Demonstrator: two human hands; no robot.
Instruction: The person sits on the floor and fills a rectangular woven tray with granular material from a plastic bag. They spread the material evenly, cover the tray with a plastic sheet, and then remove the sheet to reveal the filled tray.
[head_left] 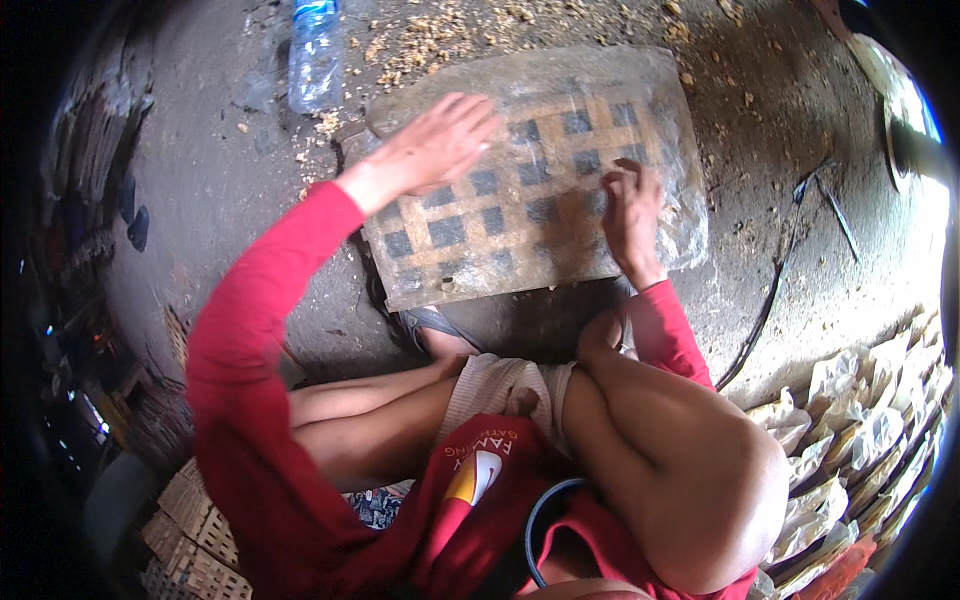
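A lattice panel of light brown crossing strips (468, 208) with dark square gaps lies on the ground before my feet. Clear plastic sheeting (640, 78) covers it, spreading past its far edge and crumpling along its right side. Over the panel's far left part is my left hand (440, 145), fingers stretched out and holding nothing. Close to the right edge, my right hand (634, 215) has its fingers loosely bent and apart, with nothing visible in them. Whether either hand touches the plastic, I cannot tell.
A clear plastic bottle (316, 65) is on the ground at the far left. Yellowish crumbs (430, 45) are scattered beyond the panel. Rows of plastic-wrapped packs (830, 470) stand at my right, and stacked lattice pieces (195, 530) at the lower left. A dark cord (765, 320) lies on the right.
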